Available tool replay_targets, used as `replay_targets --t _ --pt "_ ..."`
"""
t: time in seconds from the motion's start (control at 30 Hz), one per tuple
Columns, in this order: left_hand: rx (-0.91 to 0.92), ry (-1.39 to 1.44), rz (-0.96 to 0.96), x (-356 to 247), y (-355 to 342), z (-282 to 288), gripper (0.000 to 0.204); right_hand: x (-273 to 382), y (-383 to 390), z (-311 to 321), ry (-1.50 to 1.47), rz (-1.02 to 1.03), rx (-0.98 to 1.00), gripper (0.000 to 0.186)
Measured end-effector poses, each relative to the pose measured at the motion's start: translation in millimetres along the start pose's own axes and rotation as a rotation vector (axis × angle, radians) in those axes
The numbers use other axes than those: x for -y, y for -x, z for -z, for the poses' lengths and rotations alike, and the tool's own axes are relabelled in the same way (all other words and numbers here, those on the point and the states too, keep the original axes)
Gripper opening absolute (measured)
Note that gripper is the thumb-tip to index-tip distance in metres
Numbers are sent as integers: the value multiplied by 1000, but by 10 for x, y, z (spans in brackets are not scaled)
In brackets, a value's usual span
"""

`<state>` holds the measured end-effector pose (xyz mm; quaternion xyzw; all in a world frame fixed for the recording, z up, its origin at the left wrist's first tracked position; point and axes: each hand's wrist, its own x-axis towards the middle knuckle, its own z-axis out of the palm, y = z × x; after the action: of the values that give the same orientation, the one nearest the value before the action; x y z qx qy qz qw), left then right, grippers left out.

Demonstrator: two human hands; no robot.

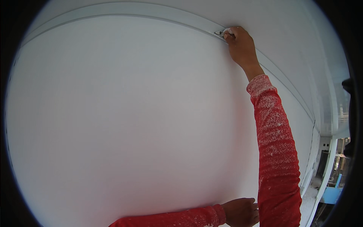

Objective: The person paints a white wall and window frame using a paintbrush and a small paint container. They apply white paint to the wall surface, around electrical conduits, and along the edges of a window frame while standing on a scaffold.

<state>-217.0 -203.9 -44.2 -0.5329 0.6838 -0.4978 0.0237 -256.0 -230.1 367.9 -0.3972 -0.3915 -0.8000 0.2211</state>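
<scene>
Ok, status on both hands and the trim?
Right hand at pale trim, pinching something whitish, unclear. Left hand low, partly hidden by dusty red right sleeve.

The bare right hand is at the long, flat, pale trim strip, which runs on to its left and right. A small white-and-dark piece, too small to make out surely, is held at its fingertips. The broad flat white panel spreads left of and below that hand. The bare left hand lies well below, fingers partly behind the dusty red right sleeve. Far right of both hands is a light-blue boxy object.
</scene>
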Motion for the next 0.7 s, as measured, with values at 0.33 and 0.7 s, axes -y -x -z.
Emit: replay_targets --t 0.33,0.7 --pt "-316 -57 -9 747 1372 185 35 173 1011 -1844 -2 -9 19 16" --pt "51 -41 -68 474 1750 489 37 515 1056 -1802 81 -8 112 16"
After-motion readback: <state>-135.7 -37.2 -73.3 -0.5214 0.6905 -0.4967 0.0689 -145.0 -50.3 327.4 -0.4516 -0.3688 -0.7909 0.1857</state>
